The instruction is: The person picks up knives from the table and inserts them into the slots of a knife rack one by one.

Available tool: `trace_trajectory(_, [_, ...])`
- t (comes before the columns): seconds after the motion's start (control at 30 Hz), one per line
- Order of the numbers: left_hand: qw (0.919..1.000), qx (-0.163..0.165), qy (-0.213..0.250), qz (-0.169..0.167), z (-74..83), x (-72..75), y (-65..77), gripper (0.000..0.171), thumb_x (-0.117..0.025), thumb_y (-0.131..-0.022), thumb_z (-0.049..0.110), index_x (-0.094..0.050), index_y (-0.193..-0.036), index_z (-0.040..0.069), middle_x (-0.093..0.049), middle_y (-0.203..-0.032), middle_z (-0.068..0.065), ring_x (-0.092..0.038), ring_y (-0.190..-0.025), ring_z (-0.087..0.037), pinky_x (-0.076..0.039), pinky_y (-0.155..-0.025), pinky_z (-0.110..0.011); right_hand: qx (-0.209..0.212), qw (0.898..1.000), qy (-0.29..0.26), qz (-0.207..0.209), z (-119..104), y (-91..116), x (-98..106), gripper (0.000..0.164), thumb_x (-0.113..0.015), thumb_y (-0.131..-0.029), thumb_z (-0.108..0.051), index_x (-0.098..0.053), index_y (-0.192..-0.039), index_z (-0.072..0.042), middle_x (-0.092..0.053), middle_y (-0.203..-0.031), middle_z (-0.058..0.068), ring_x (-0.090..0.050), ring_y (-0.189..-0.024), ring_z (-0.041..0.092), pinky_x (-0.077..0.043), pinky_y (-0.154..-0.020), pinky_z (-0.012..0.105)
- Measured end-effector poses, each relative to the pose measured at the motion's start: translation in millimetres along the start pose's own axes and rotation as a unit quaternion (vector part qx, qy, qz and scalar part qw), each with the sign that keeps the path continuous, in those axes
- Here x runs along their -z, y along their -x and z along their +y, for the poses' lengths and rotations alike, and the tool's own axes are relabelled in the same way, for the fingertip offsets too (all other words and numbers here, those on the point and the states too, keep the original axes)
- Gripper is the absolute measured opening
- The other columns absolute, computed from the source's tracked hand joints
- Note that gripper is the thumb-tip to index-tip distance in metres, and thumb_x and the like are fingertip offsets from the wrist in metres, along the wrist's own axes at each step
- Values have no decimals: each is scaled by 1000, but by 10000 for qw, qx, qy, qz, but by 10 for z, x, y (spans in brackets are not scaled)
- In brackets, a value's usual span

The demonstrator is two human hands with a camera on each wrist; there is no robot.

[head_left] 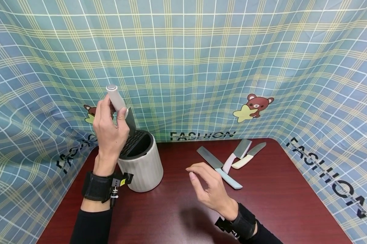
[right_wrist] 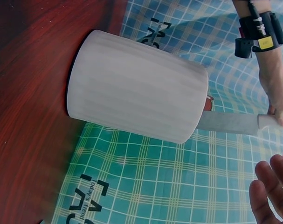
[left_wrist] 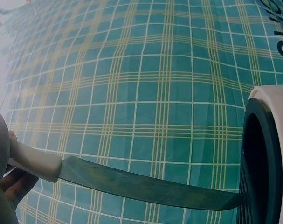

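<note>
High on the left, my left hand [head_left: 108,135] grips the pale handle of a kitchen knife [left_wrist: 146,186], blade pointing down. Its tip is right at the slotted dark top of a white ribbed knife holder [head_left: 144,174], as the left wrist view shows. The holder stands upright at the table's left side, and in the right wrist view the blade [right_wrist: 227,122] extends from its top. My right hand [head_left: 212,189] hovers over the table with loosely bent fingers and holds nothing. Nearest to it lies a knife with a light blue handle [head_left: 229,178].
Beside the blue-handled knife lie a cleaver with a pale pink handle [head_left: 229,163] and a smaller knife with a cream handle [head_left: 242,162]. A checked cloth [head_left: 183,74] hangs round the back and sides of the dark red table [head_left: 171,217].
</note>
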State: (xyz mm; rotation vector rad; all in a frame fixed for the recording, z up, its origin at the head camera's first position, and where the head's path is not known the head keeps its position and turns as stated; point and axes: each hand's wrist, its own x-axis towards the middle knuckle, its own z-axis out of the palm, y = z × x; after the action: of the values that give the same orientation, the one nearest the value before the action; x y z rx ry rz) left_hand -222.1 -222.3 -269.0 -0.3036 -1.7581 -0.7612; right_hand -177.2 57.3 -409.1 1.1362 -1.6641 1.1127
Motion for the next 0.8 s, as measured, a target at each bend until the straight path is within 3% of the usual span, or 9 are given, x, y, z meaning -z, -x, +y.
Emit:
trace_trajectory(0.43, [9999,131,17,-86,-40,-54,-122,46,-59,-102,17,-51,-143,-3,-59,-117,-33,-59,-95,-41,-45,-80,-47,-109,9999,9,-18,-12,12,20,22,-62,-91,3,-71,-110,-3,-71,-99,10,-67,-91,18,-54,-81,24])
trace_trajectory(0.7, [9996,267,-43,-23,-79,-63,-186,49,-59,-102,20,-50,-145,-2,-59,-118,-32,-59,-96,-40,-39,-77,-30,-152,9999,17,-40,-14,13,31,23,-62,-90,4,-70,-111,-2,-71,-100,9,-68,-89,21,-54,-80,24])
trace_trajectory(0.8, [9993,358,-49,-33,-84,-64,-203,50,-59,-102,21,-49,-146,-2,-59,-120,-32,-60,-97,-40,-41,-78,-30,-166,9999,20,-42,-13,18,35,23,-62,-90,4,-70,-111,-2,-71,-99,9,-68,-89,22,-54,-80,24])
